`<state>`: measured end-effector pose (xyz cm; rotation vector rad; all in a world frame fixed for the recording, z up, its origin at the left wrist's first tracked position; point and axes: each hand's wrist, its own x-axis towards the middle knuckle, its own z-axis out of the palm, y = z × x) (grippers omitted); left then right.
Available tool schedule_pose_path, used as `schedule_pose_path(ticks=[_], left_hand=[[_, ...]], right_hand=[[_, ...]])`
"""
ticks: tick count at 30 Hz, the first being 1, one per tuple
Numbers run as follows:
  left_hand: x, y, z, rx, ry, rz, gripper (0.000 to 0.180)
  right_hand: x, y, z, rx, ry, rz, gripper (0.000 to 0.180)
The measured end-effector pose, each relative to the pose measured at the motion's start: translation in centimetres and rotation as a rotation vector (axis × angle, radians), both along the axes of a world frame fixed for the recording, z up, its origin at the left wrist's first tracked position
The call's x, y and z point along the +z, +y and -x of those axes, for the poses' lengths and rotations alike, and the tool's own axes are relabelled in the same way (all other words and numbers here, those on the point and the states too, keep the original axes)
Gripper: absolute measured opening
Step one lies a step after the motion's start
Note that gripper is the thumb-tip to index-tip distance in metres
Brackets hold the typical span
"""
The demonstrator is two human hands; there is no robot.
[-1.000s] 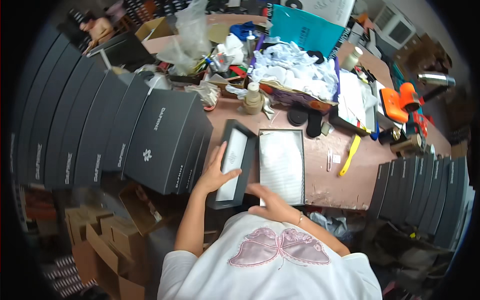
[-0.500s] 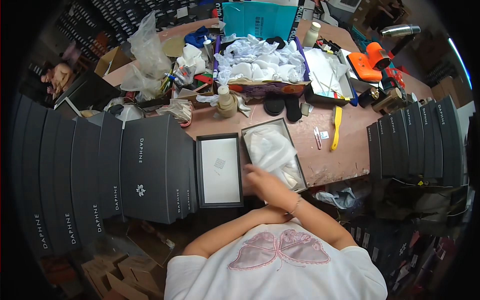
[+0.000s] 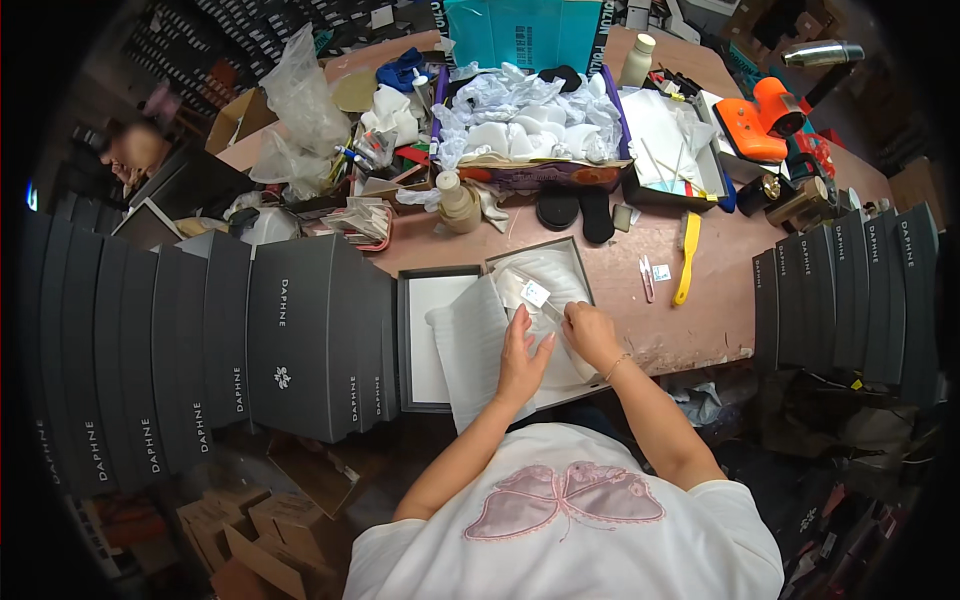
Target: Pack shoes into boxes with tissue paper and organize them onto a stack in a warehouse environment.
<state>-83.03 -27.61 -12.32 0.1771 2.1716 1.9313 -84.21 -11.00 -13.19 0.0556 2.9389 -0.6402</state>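
Observation:
My left hand point(image 3: 522, 362) hovers at the left side of a shoebox point(image 3: 590, 283), thumb and fingers apart, next to a white wrapping sheet point(image 3: 462, 345). That sheet hangs out over the box's left side and partly covers a dark-rimmed lid point(image 3: 425, 292) with a white inside. Inside the box lie pale, cream-white contents whose kind I cannot make out, and a small white tag point(image 3: 535, 293) with print rests on them. My right hand point(image 3: 592, 337) is closed over the contents, just right of the tag; what its fingers pinch is too small to name.
Dark shoeboxes point(image 3: 310, 340) stand stacked on the left, more point(image 3: 830, 280) on the right. Behind are a carton of white crumpled stuffing point(image 3: 540, 130), a glue bottle point(image 3: 457, 205), black pads point(image 3: 597, 215), a yellow-handled brush point(image 3: 687, 260), snips point(image 3: 648, 279) and an orange device point(image 3: 757, 122).
My hands, crossed before, are now apart over the box. The white wrapping has been folded out leftward across the lid, and the tag has come into sight.

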Motion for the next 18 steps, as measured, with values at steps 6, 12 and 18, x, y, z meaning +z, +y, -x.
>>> schedule_pose_path(ticks=[6, 12, 18], left_hand=[[-0.9, 0.0, -0.9, 0.226, -0.691, -0.505, 0.051], [-1.8, -2.9, 1.3, 0.325, -0.901, -0.847, 0.030], [-1.7, -3.3, 0.1, 0.445, -1.003, -0.868, 0.028]], right_hand=[[3.4, -2.3, -4.1, 0.298, 0.010, 0.441, 0.024], [-2.7, -2.5, -5.2, 0.118, 0.037, 0.123, 0.042], [-5.5, -1.5, -2.1, 0.176, -0.224, 0.260, 0.032]])
